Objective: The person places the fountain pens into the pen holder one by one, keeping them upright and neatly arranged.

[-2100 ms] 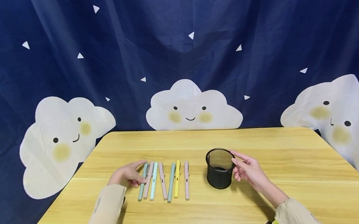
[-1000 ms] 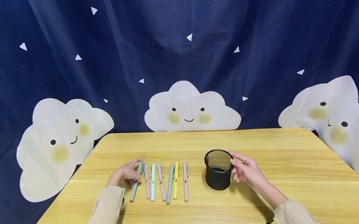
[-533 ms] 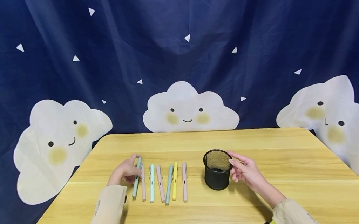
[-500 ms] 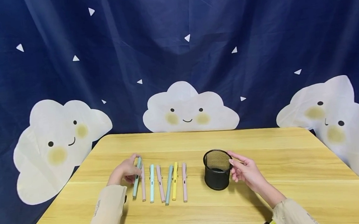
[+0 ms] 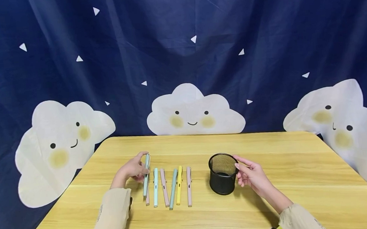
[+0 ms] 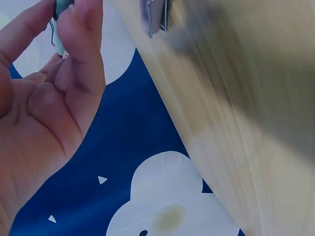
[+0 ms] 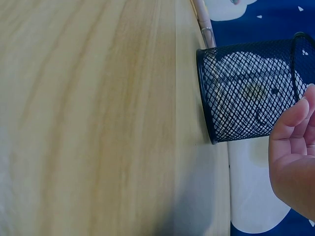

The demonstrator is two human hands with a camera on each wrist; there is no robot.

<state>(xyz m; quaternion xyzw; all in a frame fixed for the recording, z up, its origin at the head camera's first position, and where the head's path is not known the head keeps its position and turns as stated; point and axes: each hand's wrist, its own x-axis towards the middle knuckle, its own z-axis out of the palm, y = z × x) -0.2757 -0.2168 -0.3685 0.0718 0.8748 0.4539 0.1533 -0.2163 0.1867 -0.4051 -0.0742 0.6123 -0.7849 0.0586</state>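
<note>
At the pen row's left end: left hand [image 5: 132,168], thumb and fingers pinching a grey-green capped pen [image 5: 146,175] tilted over a mauve pen [image 5: 147,199]; whether the two touch is unclear.
Grey-green pen's handling: probably light, stiff, a little slippery; mid-barrel seems the surest hold.
Pens lying rightward: light-blue pen [image 5: 155,186], pink pen [image 5: 165,188], teal pen [image 5: 173,189], yellow pen [image 5: 179,185], lilac pen [image 5: 189,186].
Black mesh pen cup [image 5: 222,184]: upright on the table [image 5: 179,226]; likely light, easily tipped, best steadied by its rim.
Right hand [image 5: 252,175]: thumb and forefinger pinching that rim.
Obscured: most of the mauve pen; the left wrist view crops the held pen.
</note>
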